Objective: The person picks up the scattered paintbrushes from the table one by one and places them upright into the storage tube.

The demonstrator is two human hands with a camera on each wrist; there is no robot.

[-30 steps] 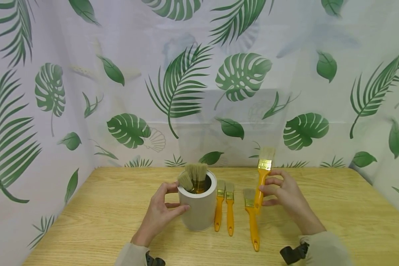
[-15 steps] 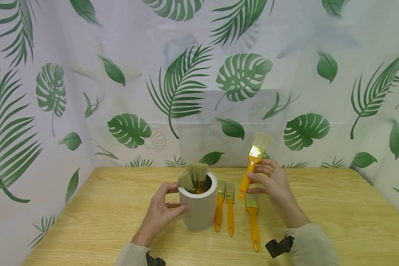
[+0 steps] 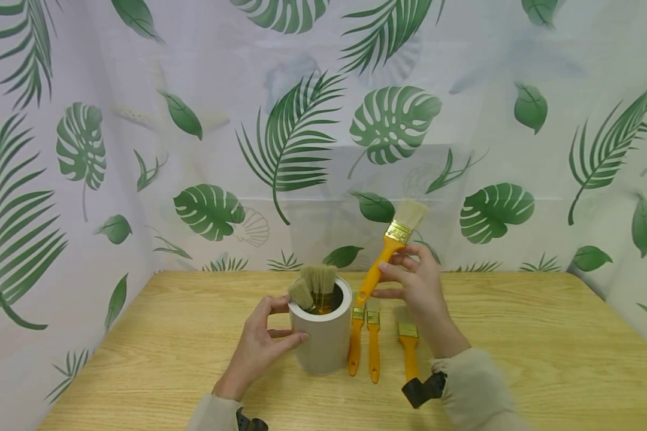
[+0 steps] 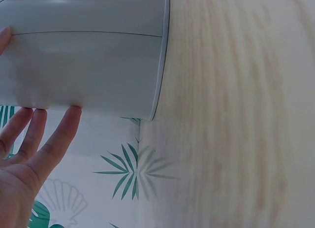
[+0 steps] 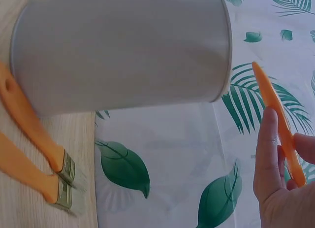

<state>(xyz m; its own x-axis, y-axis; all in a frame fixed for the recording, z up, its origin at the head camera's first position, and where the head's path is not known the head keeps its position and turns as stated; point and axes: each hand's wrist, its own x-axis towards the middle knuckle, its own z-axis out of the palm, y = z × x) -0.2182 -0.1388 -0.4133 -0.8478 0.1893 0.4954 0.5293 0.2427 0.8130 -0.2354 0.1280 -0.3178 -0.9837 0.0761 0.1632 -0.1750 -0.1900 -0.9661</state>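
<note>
A paintbrush (image 3: pixel 380 258) with an orange handle, gold ferrule and pale bristles is pinched in my right hand (image 3: pixel 417 287), bristles up and tilted right. Its handle end overlaps two smaller paintbrushes on the table in the head view. In the right wrist view, the held handle (image 5: pixel 275 107) shows beside the can. My left hand (image 3: pixel 264 341) holds the white can (image 3: pixel 323 344) from the left, thumb in front and fingers at the rim and side. Several paintbrushes (image 3: pixel 319 281) stand in the can bristles up; their handles are hidden inside.
Just right of the can lie two narrow paintbrushes (image 3: pixel 374 347), side by side. A wider paintbrush (image 3: pixel 408 341) lies further right, partly covered by my right wrist and its black camera (image 3: pixel 423 390). Behind the wooden table (image 3: pixel 194 323) hangs a leaf-printed curtain (image 3: pixel 323 143).
My right hand has carried the paintbrush up and left toward the can, and the brush has tipped from nearly upright to slanted. My left hand and the can have stayed put.
</note>
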